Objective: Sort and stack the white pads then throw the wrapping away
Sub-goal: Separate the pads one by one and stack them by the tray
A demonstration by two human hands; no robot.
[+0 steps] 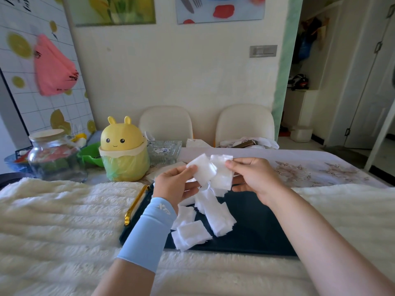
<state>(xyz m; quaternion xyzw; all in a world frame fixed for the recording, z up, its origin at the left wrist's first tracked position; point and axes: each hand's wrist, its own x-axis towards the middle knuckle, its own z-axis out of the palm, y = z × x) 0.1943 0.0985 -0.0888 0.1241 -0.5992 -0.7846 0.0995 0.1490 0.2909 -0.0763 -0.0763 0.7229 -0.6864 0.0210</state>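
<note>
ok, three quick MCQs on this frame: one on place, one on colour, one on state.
1. Where do the loose white pads lie?
A on the dark tray
B in a drawer
C on a shelf

2. What colour is the bunny-eared bin?
A pink
B yellow
C blue

3. What are the left hand and right hand doing?
A both idle
B only the left holds something
C both pinch the held pads

1 A: they lie scattered on the tray.
2 B: lid and body are yellow.
3 C: fingers of each hand grip the pads above the tray.
</note>
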